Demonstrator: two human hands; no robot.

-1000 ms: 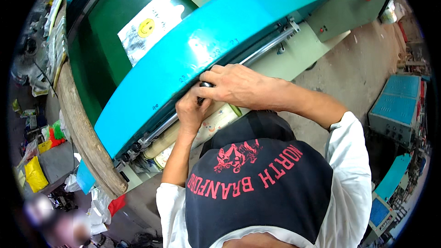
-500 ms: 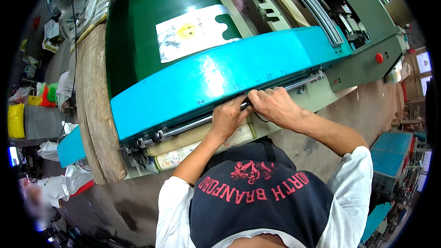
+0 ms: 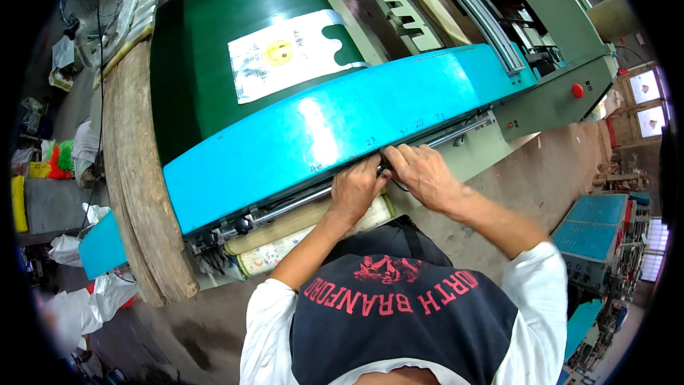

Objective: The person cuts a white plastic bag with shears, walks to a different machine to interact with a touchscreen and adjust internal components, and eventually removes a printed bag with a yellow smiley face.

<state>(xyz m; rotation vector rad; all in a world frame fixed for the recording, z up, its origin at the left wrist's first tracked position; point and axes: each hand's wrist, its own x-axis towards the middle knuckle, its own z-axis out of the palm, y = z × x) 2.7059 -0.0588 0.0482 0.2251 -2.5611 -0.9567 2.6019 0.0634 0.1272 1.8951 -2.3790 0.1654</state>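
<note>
Both hands meet at a metal rod (image 3: 467, 128) that runs along the underside of a curved blue machine cover (image 3: 278, 142). My left hand (image 3: 355, 191) is closed, its fingers bent over the rod just below the cover's edge. Close against it, my right hand (image 3: 426, 177) is closed too, with fingertips curled around the same spot. Between them a small dark fitting (image 3: 385, 167) on the rod shows only in part; my fingers hide the rest. A thin black cable hangs below it. Beyond the cover, a white plastic bag (image 3: 260, 75) with a yellow smiley face lies on the green belt (image 3: 203, 43).
A thick wooden beam (image 3: 132, 171) lies along the machine's left side. Rolled mats (image 3: 267, 257) sit under the rod, near my left forearm. A red button (image 3: 577, 90) is on the grey-green frame at right. A blue-topped machine (image 3: 591, 221) stands farther right.
The view has shifted a little, so the machine sits slightly lower and more to the left. Both hands stay at the same place on the rod, with small shifts of the fingers.
</note>
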